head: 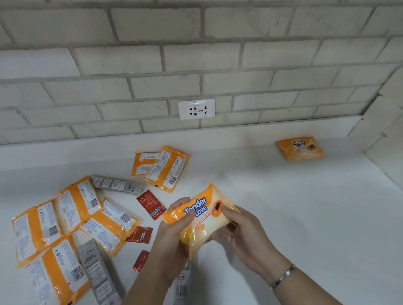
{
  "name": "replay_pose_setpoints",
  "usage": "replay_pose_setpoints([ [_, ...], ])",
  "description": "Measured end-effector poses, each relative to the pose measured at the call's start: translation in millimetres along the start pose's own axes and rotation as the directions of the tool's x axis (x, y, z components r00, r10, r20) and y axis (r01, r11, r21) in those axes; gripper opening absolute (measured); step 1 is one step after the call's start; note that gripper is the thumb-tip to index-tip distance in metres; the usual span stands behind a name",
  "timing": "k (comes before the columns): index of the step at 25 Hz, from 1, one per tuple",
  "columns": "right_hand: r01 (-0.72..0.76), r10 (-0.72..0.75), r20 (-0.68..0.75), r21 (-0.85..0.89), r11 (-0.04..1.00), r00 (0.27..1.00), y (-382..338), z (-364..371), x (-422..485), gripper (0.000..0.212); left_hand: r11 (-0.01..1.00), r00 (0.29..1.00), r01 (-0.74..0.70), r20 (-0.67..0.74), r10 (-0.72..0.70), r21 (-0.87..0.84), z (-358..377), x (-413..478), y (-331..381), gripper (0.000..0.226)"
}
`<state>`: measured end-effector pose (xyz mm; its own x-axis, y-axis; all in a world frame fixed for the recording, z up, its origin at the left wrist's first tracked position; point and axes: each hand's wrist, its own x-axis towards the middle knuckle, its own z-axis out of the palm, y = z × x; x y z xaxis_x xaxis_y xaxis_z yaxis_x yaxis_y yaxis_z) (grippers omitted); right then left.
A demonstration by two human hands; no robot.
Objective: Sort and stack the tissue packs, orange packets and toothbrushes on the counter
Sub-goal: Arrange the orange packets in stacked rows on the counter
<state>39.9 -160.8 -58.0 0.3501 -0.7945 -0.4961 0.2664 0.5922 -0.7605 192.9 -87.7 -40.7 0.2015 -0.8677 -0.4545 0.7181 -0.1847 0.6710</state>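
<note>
Both hands hold one orange wipes pack (200, 219) above the white counter (298, 217). My left hand (172, 240) grips its left edge, thumb across the front. My right hand (240, 235) pinches its right edge. Another orange pack (300, 148) lies alone at the far right by the wall. Two orange packs (161, 168) lie label side down behind the held one. Several more orange packs (73, 224) are strewn at the left. Grey toothbrush boxes lie among them: one (117, 185) at the back, one (98, 273) in front, and a third (182, 290) partly under my left forearm.
Three small red packets (151, 204) (140, 234) (140, 260) lie between the orange pile and my hands. A wall socket (196, 109) sits in the brick wall behind the counter. A second wall closes the counter's right end.
</note>
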Motion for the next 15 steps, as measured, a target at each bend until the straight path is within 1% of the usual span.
replay_pose_setpoints([
  [2,0.035,-0.035,-0.03,0.012,0.999,0.999,0,-6,1,0.024,0.998,0.999,0.037,-0.009,-0.036,0.06,0,7,-3,0.042],
  [4,0.053,-0.051,-0.086,0.018,0.998,0.995,1,-11,1,0.018,0.98,0.997,0.052,-0.07,-0.039,0.191,1,16,-9,0.034],
  [6,0.076,-0.072,-0.162,0.02,0.997,0.984,2,-21,4,0.014,0.955,0.989,0.045,-0.149,-0.001,0.293,0,28,-20,0.032],
  [7,0.088,-0.086,-0.206,0.005,0.996,0.975,3,-27,6,0.013,0.949,0.984,0.041,-0.178,0.016,0.313,1,33,-27,0.033],
  [9,0.101,-0.111,-0.287,-0.049,0.994,0.951,5,-43,12,0.013,0.931,0.982,0.031,-0.184,0.039,0.363,3,41,-40,0.027],
  [11,0.097,-0.132,-0.343,-0.119,0.988,0.93,5,-64,21,0.013,0.866,0.988,0.023,-0.146,0.058,0.5,7,52,-57,0.021],
  [14,0.072,-0.129,-0.363,-0.167,0.983,0.923,-4,-90,32,0.013,0.674,0.989,-0.005,-0.097,0.114,0.739,19,65,-74,0.021],
  [15,0.067,-0.13,-0.367,-0.18,0.981,0.921,-10,-97,36,0.013,0.615,0.987,-0.008,-0.093,0.132,0.788,25,70,-77,0.024],
])
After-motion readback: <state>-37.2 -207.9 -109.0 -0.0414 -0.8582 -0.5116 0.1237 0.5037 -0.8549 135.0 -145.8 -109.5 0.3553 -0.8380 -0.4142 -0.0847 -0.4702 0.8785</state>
